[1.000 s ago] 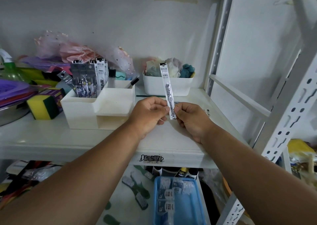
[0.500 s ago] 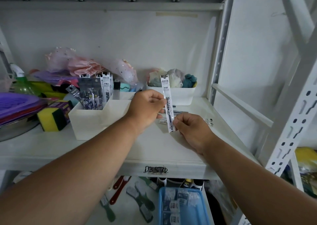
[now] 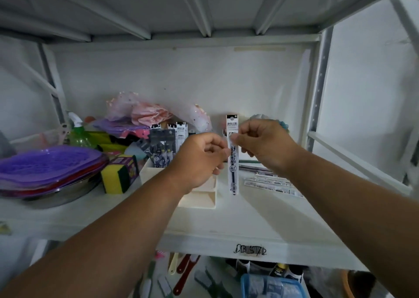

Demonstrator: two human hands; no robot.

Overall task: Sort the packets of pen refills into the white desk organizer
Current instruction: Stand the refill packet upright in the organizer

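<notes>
Both hands hold one refill packet (image 3: 232, 159) upright above the shelf (image 3: 260, 218), just right of the white desk organizer (image 3: 199, 195). The right hand (image 3: 264, 145) pinches the packet near its top, thumb and forefinger closed on the card header; the left hand (image 3: 200, 159) has its fingers curled against the packet's left edge at mid-height. Compared with half a second ago, the right hand has moved from the packet's lower end up to the header, and the packet now hangs higher. This indicates a regrip, probably to lower the packet vertically into a compartment. Several packets (image 3: 167, 143) already stand in the organizer's far compartment, so sorting is partly complete. More loose packets (image 3: 272, 183) lie flat on the shelf to the right, behind the right forearm, and remain to be sorted. The held packet must travel left and far to reach the filled compartment; clearance above the standing packets appears adequate.
</notes>
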